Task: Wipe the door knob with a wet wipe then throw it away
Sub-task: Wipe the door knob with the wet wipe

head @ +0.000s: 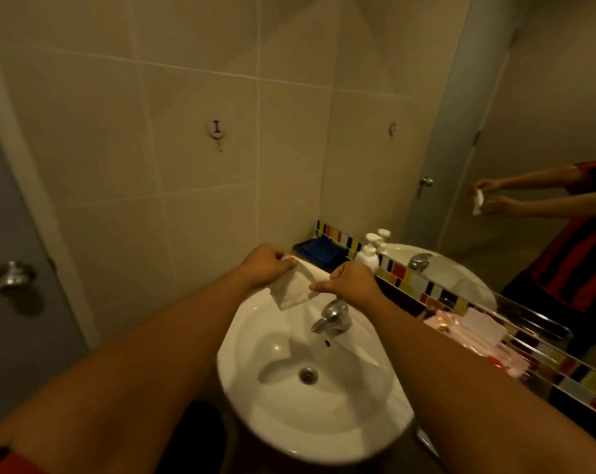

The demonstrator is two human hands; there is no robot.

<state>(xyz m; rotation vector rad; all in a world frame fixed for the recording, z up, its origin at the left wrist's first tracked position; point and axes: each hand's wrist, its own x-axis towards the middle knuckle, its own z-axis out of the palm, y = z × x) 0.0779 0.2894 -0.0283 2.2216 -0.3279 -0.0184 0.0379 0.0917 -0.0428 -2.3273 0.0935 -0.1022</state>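
Note:
A white wet wipe (294, 289) hangs stretched between both my hands above the far rim of the white sink (255, 415). My left hand (267, 266) pinches its left top corner and my right hand (349, 280) pinches its right edge. The metal door knob (14, 277) sits on the grey door (23, 336) at the far left, well apart from both hands.
A chrome tap (332, 318) stands just below my right hand. A white pump bottle (368, 253), a blue folded cloth (319, 251) and a pink wipe packet (467, 331) lie on the tiled ledge. The mirror (546, 114) on the right reflects my arms and the door.

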